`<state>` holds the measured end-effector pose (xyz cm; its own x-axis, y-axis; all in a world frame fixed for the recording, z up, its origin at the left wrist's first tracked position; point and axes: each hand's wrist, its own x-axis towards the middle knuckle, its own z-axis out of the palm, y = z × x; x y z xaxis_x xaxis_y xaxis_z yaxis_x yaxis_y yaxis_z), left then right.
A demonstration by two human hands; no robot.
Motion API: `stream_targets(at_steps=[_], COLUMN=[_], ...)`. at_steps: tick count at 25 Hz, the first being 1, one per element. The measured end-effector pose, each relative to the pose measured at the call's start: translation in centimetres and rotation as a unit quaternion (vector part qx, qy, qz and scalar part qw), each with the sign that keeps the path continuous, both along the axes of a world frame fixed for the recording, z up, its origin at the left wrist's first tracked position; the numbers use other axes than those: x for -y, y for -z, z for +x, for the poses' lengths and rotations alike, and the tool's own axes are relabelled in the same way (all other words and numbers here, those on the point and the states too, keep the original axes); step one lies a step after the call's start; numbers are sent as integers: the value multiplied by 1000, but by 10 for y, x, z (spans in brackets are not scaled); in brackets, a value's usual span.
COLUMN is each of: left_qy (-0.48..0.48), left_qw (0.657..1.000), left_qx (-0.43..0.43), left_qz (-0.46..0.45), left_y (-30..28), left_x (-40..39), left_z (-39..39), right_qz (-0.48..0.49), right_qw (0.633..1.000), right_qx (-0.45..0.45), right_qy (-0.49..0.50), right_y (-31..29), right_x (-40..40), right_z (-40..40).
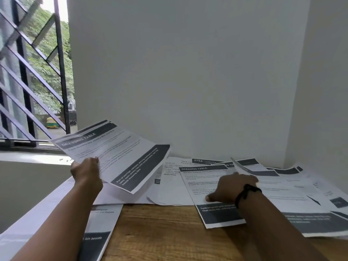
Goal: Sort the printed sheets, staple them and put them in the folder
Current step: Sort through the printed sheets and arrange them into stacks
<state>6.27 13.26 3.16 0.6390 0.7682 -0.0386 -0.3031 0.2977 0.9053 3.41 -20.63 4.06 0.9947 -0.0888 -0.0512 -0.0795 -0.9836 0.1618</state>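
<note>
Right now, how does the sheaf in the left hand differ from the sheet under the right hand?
The sheaf is lifted and tilted in the left hand; the sheet lies flat on the wooden table beneath the right hand. The sheaf holds several pages; the sheet looks single. Both are headed DRESSING TABLE.

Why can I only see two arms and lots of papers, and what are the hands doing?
The camera sits on the person's head and looks forward and down, so you see their arms but not the rest of them. There is no robot here, only a person. The left hand holds up a small bunch of printed sheets; the top one is headed DRESSING TABLE. The right hand, with a black wristband, rests on another DRESSING TABLE sheet and seems to be lifting the edge of the sheet beside it. More printed pages are spread over the wooden table. On the left is a window with bars and trees outside. I cannot see a stapler or a folder.
</note>
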Motion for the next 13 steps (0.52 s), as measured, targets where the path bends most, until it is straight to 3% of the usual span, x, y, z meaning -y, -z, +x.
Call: stream_targets(at_steps=[5, 9, 13], left_qy=[129, 252, 280], left_qw=[992, 967, 957], left_qx=[6, -23, -37], left_qz=[-15, 36, 67], left_y=[2, -1, 2], left_x=[9, 19, 20], left_z=[-3, -9, -9], right_qz=[130, 119, 93], right_qw=[986, 988, 989], right_qx=[-47, -24, 48], right_qy=[-97, -91, -100], right_y=[14, 10, 15], right_x=[-44, -41, -45], right_z=[-12, -11, -12])
